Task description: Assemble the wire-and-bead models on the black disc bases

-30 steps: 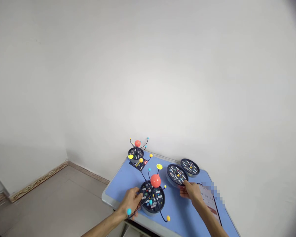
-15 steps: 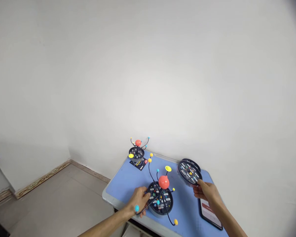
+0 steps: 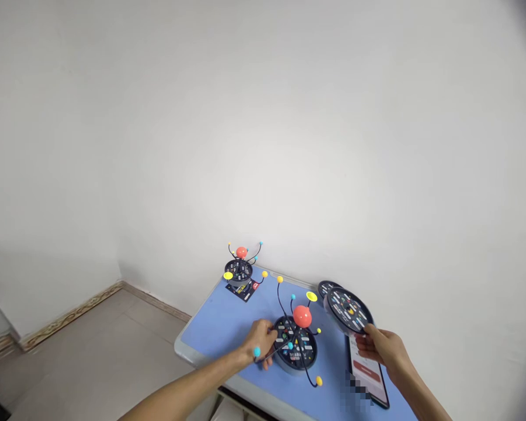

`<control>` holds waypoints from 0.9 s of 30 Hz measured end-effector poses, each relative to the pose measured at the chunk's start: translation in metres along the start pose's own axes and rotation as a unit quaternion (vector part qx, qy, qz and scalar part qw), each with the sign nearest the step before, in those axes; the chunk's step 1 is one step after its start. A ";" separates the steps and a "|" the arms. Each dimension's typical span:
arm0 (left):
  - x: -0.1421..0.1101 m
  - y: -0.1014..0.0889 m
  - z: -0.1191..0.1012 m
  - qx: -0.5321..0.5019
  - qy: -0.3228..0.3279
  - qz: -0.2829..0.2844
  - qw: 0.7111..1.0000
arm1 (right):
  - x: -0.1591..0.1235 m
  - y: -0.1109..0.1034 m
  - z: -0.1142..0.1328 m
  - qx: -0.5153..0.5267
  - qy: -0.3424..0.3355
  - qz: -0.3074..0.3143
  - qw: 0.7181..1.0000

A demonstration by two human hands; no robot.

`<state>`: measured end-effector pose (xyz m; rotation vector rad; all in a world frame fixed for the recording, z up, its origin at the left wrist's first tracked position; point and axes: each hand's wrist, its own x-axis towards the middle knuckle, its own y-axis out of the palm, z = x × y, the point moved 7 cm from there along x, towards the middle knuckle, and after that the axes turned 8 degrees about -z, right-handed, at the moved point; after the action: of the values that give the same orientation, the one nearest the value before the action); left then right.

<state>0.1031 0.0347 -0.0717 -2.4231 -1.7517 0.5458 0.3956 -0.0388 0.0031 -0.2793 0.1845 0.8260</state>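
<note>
My left hand (image 3: 260,340) is closed on the left rim of a solar system model (image 3: 295,351), which has a round black base printed with planets. A red ball tops it, and curved black arms carry yellow, orange and blue balls. My right hand (image 3: 384,346) pinches the near right edge of a round black base (image 3: 349,310) with a similar printed top and no arms, held tilted. Partly hidden behind this one is another round black base (image 3: 326,287) at the table's back edge.
A second solar system model (image 3: 239,272) stands at the table's back left corner, by a dark printed card (image 3: 246,290). A phone (image 3: 368,374) with a lit screen lies below my right hand. The blue table (image 3: 214,318) meets a white wall (image 3: 263,146).
My right hand has moved the round base rightward, uncovering more of the base behind it. The solar system model and my left hand have shifted right and slightly away from me.
</note>
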 end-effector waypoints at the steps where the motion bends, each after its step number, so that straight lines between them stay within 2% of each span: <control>1: 0.005 0.001 -0.001 0.001 -0.001 -0.001 1.000 | 0.002 -0.002 -0.001 0.003 -0.002 -0.001 1.000; 6: 0.032 -0.003 -0.006 0.010 -0.005 -0.016 1.000 | 0.014 -0.014 -0.009 0.017 -0.012 -0.011 1.000; 14: 0.072 -0.018 -0.018 0.023 -0.043 -0.041 0.998 | 0.004 -0.037 0.007 0.015 0.000 -0.026 1.000; 19: 0.090 -0.025 -0.015 0.003 -0.081 -0.055 0.995 | 0.019 -0.049 -0.009 0.023 -0.011 -0.030 0.999; 23: 0.099 -0.029 -0.014 -0.024 -0.089 -0.070 0.993 | 0.026 -0.051 -0.021 0.016 -0.016 -0.031 0.999; 27: 0.104 -0.030 -0.015 -0.053 -0.084 -0.088 0.991 | 0.013 -0.043 -0.018 0.008 -0.007 -0.001 1.000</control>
<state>0.1094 0.1438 -0.0728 -2.3163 -2.0884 0.6698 0.4356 -0.0630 -0.0101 -0.2591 0.1785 0.8248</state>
